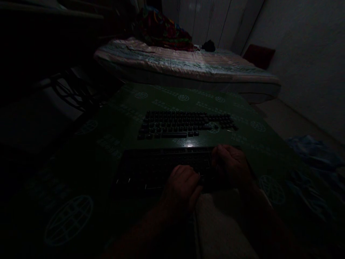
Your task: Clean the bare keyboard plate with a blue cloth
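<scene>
A black keyboard base (151, 165) lies on the green table; thin pale metal bars show where keys are off. Beyond it, loose black keycaps (175, 124) are laid out in rows like a keyboard, with a long space bar (174, 135) at the front. My left hand (182, 185) rests over the base, right of its middle, fingers curled together near a metal bar. Pinched fingers of my right hand (230, 162) are over the base's right part. Anything between the fingers of either hand is too dark to make out.
The green table (113, 118) has white globe prints. Behind it stands a bed (188, 64) with a heaped red patterned blanket (167, 32). Bluish cloth (315, 154) is at the right. A pale surface (221, 226) lies below my hands. The room is very dim.
</scene>
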A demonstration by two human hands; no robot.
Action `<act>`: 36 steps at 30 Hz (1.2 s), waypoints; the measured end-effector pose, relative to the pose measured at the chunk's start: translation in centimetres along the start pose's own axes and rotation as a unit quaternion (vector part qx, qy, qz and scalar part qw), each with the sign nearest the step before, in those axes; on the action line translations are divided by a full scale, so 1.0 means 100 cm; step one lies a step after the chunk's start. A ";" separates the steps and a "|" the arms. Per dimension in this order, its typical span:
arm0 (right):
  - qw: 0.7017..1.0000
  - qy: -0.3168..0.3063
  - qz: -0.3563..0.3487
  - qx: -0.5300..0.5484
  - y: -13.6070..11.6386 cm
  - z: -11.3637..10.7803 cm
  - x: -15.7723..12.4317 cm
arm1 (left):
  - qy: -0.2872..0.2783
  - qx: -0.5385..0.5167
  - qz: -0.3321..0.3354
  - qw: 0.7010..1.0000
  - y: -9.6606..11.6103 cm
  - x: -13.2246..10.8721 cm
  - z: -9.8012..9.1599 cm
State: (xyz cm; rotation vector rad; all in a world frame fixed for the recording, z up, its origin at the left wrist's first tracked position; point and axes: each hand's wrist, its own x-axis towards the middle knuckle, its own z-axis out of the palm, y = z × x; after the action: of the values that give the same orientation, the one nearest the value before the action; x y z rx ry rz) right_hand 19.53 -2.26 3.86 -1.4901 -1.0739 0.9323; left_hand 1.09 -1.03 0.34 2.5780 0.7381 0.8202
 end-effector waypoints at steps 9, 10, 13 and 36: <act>0.999 -0.014 0.027 -0.032 0.001 0.006 -0.002 | 0.022 -0.007 -0.028 0.999 0.001 0.002 0.010; 0.999 -0.006 0.025 -0.031 0.002 0.007 -0.001 | 0.023 -0.006 -0.030 0.999 0.000 0.002 0.010; 0.999 0.021 0.016 -0.025 0.006 0.011 -0.001 | 0.026 0.000 -0.029 0.999 -0.001 0.001 0.012; 0.996 -0.053 -0.001 -0.073 0.015 0.024 -0.003 | -0.018 0.016 -0.030 0.999 0.000 0.002 0.011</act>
State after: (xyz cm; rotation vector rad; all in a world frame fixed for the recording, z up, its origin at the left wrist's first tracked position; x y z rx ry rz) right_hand 17.39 -1.91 1.97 -1.5715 -1.2440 0.9572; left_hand 1.91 -1.02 -0.42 2.5786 0.8191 0.7472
